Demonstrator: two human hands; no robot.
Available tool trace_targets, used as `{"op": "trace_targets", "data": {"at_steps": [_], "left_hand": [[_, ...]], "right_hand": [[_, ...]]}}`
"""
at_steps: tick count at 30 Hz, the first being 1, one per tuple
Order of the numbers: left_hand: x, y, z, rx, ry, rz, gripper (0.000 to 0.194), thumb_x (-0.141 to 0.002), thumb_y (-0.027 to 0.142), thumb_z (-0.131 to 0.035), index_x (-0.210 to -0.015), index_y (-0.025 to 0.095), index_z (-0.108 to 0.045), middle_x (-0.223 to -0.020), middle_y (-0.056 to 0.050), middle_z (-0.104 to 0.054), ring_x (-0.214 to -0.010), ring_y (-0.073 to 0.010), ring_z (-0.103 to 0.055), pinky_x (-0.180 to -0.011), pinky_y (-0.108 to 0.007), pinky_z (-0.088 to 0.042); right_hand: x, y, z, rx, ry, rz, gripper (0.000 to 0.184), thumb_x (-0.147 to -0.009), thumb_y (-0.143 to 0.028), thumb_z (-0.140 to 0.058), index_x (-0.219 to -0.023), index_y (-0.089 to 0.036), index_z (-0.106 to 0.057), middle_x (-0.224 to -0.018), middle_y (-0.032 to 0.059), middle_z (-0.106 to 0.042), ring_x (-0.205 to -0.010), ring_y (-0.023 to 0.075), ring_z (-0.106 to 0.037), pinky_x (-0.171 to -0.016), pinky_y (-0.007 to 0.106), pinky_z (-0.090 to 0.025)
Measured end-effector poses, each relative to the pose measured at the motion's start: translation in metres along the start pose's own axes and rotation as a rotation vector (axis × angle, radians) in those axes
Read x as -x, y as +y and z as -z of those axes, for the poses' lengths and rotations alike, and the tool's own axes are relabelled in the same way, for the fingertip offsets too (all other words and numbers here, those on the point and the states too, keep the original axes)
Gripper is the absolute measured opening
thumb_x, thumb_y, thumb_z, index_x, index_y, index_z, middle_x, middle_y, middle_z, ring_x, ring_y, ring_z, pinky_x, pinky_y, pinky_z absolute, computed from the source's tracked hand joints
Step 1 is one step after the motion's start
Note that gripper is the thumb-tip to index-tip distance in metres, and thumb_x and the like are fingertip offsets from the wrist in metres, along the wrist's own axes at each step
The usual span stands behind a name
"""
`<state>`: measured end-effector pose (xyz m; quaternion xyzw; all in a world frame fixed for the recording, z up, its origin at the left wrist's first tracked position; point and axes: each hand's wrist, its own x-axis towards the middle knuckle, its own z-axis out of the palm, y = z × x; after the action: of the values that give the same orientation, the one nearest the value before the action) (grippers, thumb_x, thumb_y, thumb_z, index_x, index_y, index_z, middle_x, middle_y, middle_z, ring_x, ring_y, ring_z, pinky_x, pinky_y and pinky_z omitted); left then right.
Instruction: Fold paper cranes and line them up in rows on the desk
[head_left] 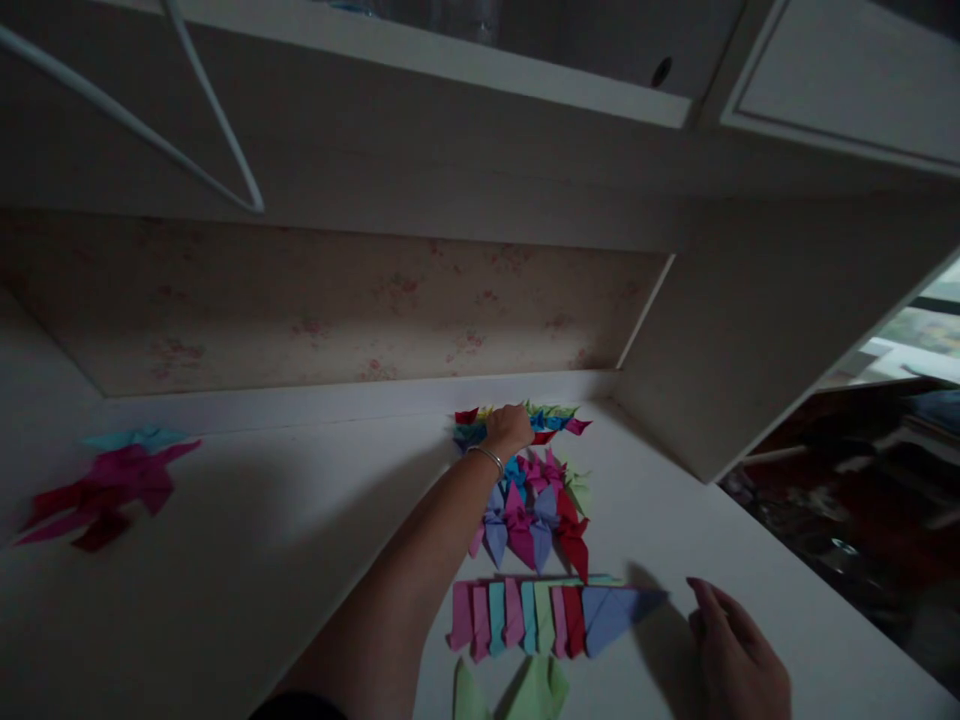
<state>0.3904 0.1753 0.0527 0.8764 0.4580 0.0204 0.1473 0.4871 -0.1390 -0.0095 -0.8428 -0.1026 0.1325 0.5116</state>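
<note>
My left hand [510,428] reaches far across the white desk [300,520] and rests with bent fingers on a row of small colourful folded paper pieces [555,420] at the back edge; what the fingers hold is hidden. A silver bracelet [486,456] circles that wrist. Closer to me lies a cluster of folded paper birds [536,510] in pink, blue and red. In front of them a row of narrow folded strips [525,615] in pink, teal, green and red sits beside a blue folded sheet [611,612]. My right hand [735,655] lies on the desk to the right, fingers loosely together, empty.
Pink, red and teal paper shapes [112,480] lie at the far left of the desk. Green folded paper [525,695] sits at the near edge. A floral back panel [337,310] and overhead shelf [450,60] enclose the desk; a side panel [750,330] stands to the right.
</note>
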Motion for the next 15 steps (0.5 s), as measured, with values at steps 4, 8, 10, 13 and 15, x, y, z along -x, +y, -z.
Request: {"op": "trace_targets", "data": {"at_steps": [4, 8, 10, 13, 15], "left_hand": [[-0.004, -0.001, -0.006, -0.024, -0.014, -0.010, 0.031, -0.089, 0.032, -0.057, -0.116, 0.016, -0.056, -0.117, -0.008, -0.059, -0.100, -0.0210, -0.060, -0.084, -0.041, -0.051], [-0.003, -0.002, -0.009, -0.037, -0.015, -0.031, 0.032, -0.088, 0.032, -0.057, -0.117, 0.016, -0.055, -0.118, -0.008, -0.058, -0.101, -0.0213, -0.060, -0.084, -0.042, -0.051], [-0.002, -0.002, -0.009, -0.034, -0.010, -0.040, 0.032, -0.089, 0.032, -0.056, -0.117, 0.017, -0.056, -0.118, -0.008, -0.058, -0.101, -0.0213, -0.059, -0.085, -0.042, -0.051], [0.003, -0.002, -0.006, -0.016, 0.003, -0.039, 0.032, -0.089, 0.033, -0.056, -0.117, 0.017, -0.055, -0.119, -0.008, -0.058, -0.101, -0.0210, -0.060, -0.085, -0.042, -0.051], [0.008, -0.002, -0.001, 0.005, 0.018, -0.035, 0.031, -0.088, 0.032, -0.057, -0.115, 0.016, -0.057, -0.116, -0.009, -0.060, -0.101, -0.0214, -0.060, -0.086, -0.042, -0.051]], "right_hand": [[-0.006, 0.008, -0.001, 0.000, -0.015, 0.006, 0.053, -0.070, -0.061, -0.057, -0.105, -0.022, -0.066, -0.095, 0.0063, -0.068, -0.075, 0.0228, -0.061, -0.059, 0.029, -0.044], [-0.008, 0.009, -0.002, 0.001, -0.020, 0.020, 0.056, -0.069, -0.063, -0.057, -0.105, -0.021, -0.067, -0.089, 0.0057, -0.068, -0.071, 0.0220, -0.059, -0.057, 0.029, -0.044], [-0.008, 0.009, -0.002, 0.008, -0.018, 0.008, 0.058, -0.069, -0.064, -0.057, -0.105, -0.020, -0.067, -0.082, 0.0052, -0.068, -0.068, 0.0220, -0.058, -0.055, 0.029, -0.043], [-0.007, 0.009, -0.002, 0.023, -0.013, 0.015, 0.056, -0.070, -0.063, -0.055, -0.105, -0.021, -0.067, -0.078, 0.0044, -0.067, -0.070, 0.0227, -0.059, -0.056, 0.029, -0.043], [-0.006, 0.009, -0.001, 0.027, -0.014, 0.038, 0.054, -0.071, -0.062, -0.054, -0.104, -0.022, -0.066, -0.087, 0.0046, -0.068, -0.073, 0.0225, -0.059, -0.058, 0.029, -0.043]]}}
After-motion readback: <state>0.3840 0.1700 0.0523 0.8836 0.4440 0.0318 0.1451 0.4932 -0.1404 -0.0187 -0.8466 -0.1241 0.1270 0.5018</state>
